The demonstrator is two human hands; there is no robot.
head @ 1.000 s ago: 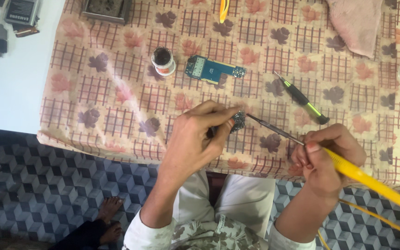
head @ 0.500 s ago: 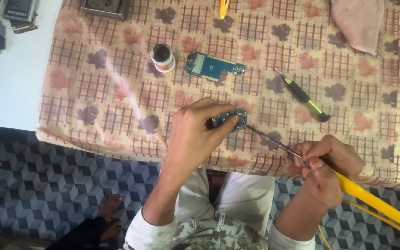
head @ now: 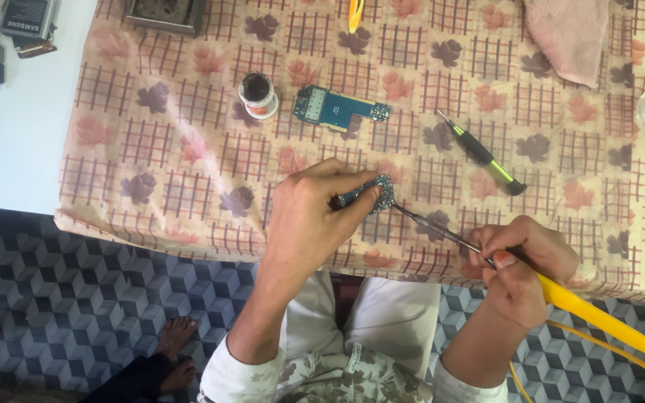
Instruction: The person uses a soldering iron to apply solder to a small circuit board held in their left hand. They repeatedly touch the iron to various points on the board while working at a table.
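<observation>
A soldering iron with a yellow handle is being held in the right hand, fingers closed around its grip. Its metal tip is being brought against a small circuit board, which is being pinched between thumb and fingers of the left hand just above the patterned tablecloth. A soldering step appears to be in hand; steady tip contact is judged necessary next. Farther off, a blue circuit board, a small round tin and a green-handled screwdriver are lying unused.
</observation>
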